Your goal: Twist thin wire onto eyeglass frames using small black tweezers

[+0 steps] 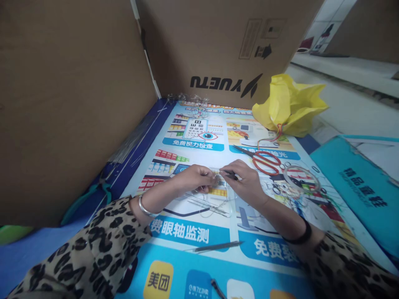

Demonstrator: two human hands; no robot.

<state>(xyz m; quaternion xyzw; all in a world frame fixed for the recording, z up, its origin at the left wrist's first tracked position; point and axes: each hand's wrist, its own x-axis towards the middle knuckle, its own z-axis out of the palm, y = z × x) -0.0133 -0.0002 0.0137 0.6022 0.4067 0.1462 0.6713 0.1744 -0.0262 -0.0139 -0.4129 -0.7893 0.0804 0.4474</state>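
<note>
My left hand (196, 179) is closed, its thumb and fingers pinching a thin, shiny wire piece (215, 176). Just right of it, my right hand (247, 182) is closed around a small dark tool (230, 174), its kind partly hidden by the fingers. The fingertips of both hands nearly meet over the wire. Loose loops of clear or silvery wire hang below them. Several straight thin wires (208, 204) lie on the printed sheet (199, 207) under my hands. Closer to me lies a slim, pointed dark metal tool (218, 246).
Scissors (266, 162) with red handles and a clear ring-shaped coil (302, 178) lie to the right. Behind them sits a crumpled yellow bag (289, 104); a teal box (368, 191) is far right. Cardboard walls (215, 50) rise behind and left. A teal-handled tool (90, 195) lies left.
</note>
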